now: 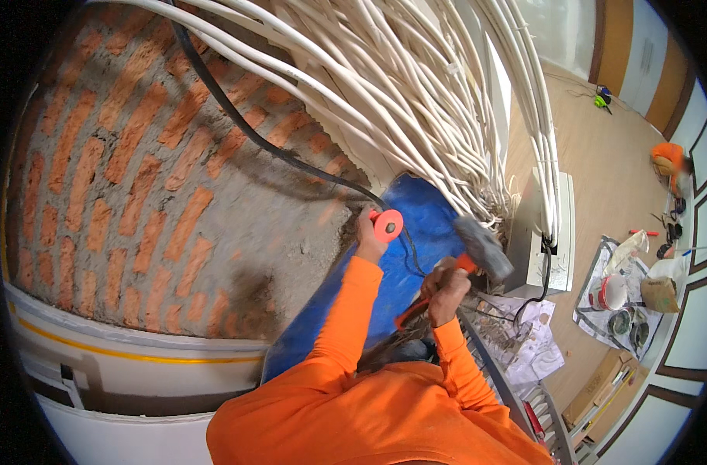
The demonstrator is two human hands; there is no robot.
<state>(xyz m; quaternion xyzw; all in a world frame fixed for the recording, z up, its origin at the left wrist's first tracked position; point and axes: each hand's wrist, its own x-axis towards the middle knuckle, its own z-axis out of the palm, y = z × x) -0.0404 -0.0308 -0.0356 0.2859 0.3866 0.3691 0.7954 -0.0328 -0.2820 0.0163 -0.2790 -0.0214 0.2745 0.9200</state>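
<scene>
Your left hand (367,236) was closed around a chisel-like tool with a round orange hand guard (387,225), held up against the brick wall (136,178) at its lower right edge, where bare grey mortar met the blue sheet (415,232). The tool's tip was hidden behind the guard, so I could not tell whether it touched the wall. Your right hand (445,291) was clenched on the orange handle of a hammer (481,248), its grey head blurred and raised just to the right of the guard, apart from it.

A black cable (237,116) ran down across the brickwork and passed close beside your left hand before dropping over the blue sheet. A thick bundle of white conduits (415,93) hung from the top of the wall and fanned down directly above both hands, crowding the space over the hammer head. Some of these conduits dropped further right into a white wall box (559,232), from which another black lead trailed.

Below your right forearm stood the metal rails of a ladder or scaffold (501,364). On the wooden floor (601,170) well to the right lay a sheet with buckets and tins (617,298), a brown paper bag (660,293) and flat cardboard (601,380). Near the floor's far edge another person in orange (667,159) crouched, well apart from you.
</scene>
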